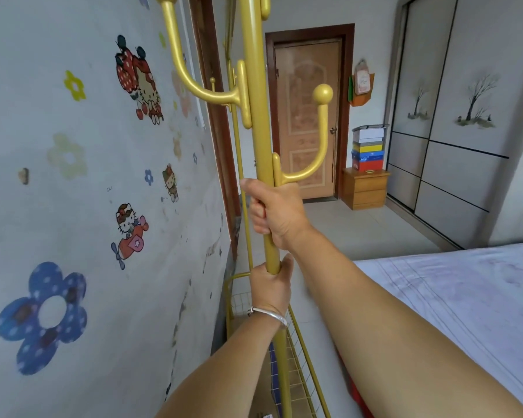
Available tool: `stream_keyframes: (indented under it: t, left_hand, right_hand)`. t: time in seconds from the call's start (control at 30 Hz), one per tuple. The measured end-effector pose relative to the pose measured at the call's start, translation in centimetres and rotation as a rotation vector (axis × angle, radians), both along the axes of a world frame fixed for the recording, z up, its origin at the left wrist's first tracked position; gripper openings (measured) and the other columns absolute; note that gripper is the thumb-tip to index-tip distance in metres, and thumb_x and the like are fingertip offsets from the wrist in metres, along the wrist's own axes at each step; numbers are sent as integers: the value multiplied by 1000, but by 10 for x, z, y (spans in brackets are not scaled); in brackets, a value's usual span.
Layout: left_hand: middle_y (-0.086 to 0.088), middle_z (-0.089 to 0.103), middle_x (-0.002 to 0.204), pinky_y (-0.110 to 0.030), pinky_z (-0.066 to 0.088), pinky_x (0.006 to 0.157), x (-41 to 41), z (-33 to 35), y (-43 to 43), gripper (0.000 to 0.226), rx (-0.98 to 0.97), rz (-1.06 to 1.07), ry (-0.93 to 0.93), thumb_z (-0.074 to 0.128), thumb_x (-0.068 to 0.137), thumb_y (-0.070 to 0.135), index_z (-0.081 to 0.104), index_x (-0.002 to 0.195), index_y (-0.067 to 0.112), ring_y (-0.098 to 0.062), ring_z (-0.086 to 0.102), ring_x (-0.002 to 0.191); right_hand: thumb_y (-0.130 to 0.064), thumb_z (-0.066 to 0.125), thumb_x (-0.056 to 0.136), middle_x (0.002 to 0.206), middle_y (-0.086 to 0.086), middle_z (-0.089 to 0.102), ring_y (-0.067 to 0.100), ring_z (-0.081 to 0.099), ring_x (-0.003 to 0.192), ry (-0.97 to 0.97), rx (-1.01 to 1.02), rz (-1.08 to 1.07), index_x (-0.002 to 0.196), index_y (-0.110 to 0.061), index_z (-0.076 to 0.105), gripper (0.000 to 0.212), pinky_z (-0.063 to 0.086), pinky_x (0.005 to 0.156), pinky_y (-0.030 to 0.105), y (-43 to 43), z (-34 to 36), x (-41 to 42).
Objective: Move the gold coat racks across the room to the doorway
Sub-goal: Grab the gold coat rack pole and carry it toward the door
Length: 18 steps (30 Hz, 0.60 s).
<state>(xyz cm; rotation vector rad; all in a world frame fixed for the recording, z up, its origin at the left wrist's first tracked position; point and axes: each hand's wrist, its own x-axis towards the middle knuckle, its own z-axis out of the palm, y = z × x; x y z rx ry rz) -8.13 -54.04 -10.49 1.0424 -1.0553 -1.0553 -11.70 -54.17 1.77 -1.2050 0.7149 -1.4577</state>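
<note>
A: Head view, only 1 feed. I've got the right hand [277,214] wrapped tight on the gold coat rack [258,122] pole just under the lower hook [310,146], left hand [272,286] closed round the same pole right below. Bracelet [269,315] on the left wrist.

B: Where's the rack sitting?

A: Right in front of me, next to the stickered wall [82,176], bed [465,297] to the right. Wooden door [307,119] is at the far end, well apart. Can't see the base, so can't tell if it's off the floor.

B: Advice for the carry?

A: My call: keep the pole near vertical, hands spaced, walk the tile strip between wall and bed. Hooks stick out both sides and could catch the wall. A 2nd thin gold frame [302,372] with wire mesh sits low behind it, watch for snagging.

B: Rack condition?

A: Matte gold paint, round ball tips on curved hooks, nothing hanging. Top is out of frame.
</note>
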Motion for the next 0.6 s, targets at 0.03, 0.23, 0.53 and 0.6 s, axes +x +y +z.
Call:
stream_keyframes:
  t: [0.03, 0.23, 0.53, 0.6]
  left_hand:
    - [11, 26, 28, -22, 22, 46, -3, 1, -8, 61, -2, -5, -5, 54, 80, 2, 32, 26, 20, -12, 24, 35]
    - [10, 28, 27, -21, 24, 46, -6, 4, -57, 59, -21, -16, -12, 52, 80, -2, 36, 28, 22, -7, 25, 32]
    - [9, 27, 31, -24, 22, 47, 5, -2, -171, 59, 21, -55, 38, 56, 79, 4, 33, 28, 20, -14, 24, 40]
    - [8, 26, 32, -23, 21, 46, 9, -2, -199, 59, 24, -58, 33, 56, 79, 4, 32, 28, 20, -14, 24, 38]
  right_hand:
    - [-14, 60, 85, 32, -3, 34, 11, 23, 27, -5, 0, -6, 47, -13, 41, 43, 18, 36, 17, -10, 0, -3]
    - [-14, 59, 85, 31, -3, 35, 11, 25, 26, 16, -8, -18, 45, -12, 41, 44, 20, 35, 17, -59, 0, -7]
    - [-14, 60, 85, 32, -4, 35, 10, 25, 26, 1, 17, -38, 46, -13, 43, 42, 21, 34, 16, -165, 0, 5]
    - [-14, 60, 85, 31, -4, 36, 10, 26, 26, -6, 19, -43, 46, -13, 44, 43, 22, 34, 16, -192, 1, 8]
